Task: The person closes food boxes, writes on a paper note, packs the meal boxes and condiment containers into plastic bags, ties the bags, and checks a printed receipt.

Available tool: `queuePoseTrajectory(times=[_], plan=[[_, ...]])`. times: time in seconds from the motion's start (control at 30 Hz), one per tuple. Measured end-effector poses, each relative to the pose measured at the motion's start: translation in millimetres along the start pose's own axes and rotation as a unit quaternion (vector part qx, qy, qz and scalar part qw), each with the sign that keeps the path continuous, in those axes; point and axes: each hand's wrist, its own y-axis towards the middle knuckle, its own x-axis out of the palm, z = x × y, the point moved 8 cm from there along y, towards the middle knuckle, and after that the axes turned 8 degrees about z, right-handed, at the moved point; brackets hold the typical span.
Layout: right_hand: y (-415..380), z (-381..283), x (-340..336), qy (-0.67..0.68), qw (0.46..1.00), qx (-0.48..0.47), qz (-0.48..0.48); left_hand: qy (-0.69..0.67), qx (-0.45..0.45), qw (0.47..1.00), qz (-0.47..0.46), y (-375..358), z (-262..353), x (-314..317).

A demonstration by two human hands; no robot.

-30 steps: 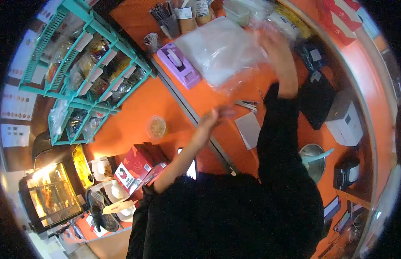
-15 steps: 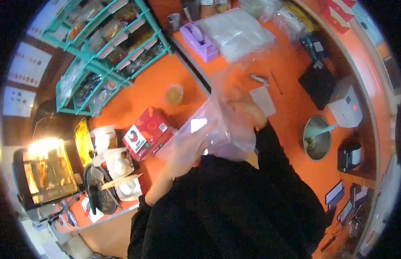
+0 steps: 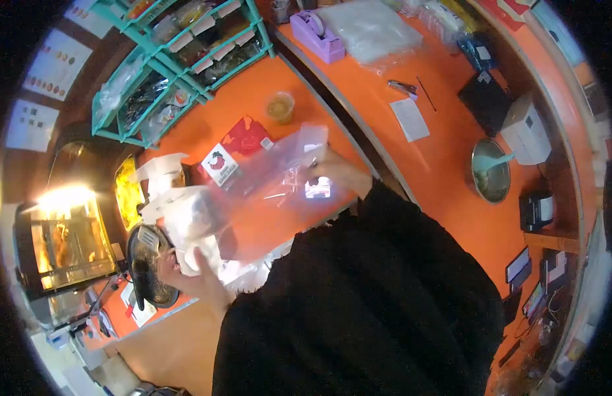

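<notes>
A clear plastic bag [image 3: 266,175] stretches over the front table, with my right hand [image 3: 342,173] closed on its right end. Through the film shows part of a red box with a white label [image 3: 220,166]. My left hand [image 3: 195,278] is at the left, thumb and fingers apart, beside the white open food boxes [image 3: 190,218] and the black pan [image 3: 144,270]. Whether its fingertips touch a box is hard to make out. A slotted turner [image 3: 149,239] rests in the pan. Beyond the bag stands a lidded plastic cup [image 3: 280,107].
A lit glass warming case [image 3: 72,247] stands far left, teal shelves [image 3: 181,66] behind. Across the dark gap lie a purple tape dispenser [image 3: 317,36], a stack of plastic bags [image 3: 368,30], a stapler [image 3: 403,87], paper [image 3: 409,120] and a metal bowl [image 3: 490,188].
My left hand has left the bag and moved left to the food boxes and pan. My right hand still grips the bag, now spread more to the left. The view has shifted slightly.
</notes>
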Motion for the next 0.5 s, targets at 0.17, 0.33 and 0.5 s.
queuePoseTrajectory(times=[0.17, 0.33, 0.5], plan=[[5, 91, 83, -0.271, 0.961, -0.043, 0.017, -0.378, -0.368, 0.772, -0.354, -121, -16, 96], [-31, 70, 111, -0.209, 0.973, 0.090, -0.037, -0.316, -0.431, 0.769, -0.350, -139, -61, 99], [-77, -44, 57, -0.169, 0.980, -0.088, 0.066, 0.047, -0.116, 0.948, -0.292, -103, -153, 54]])
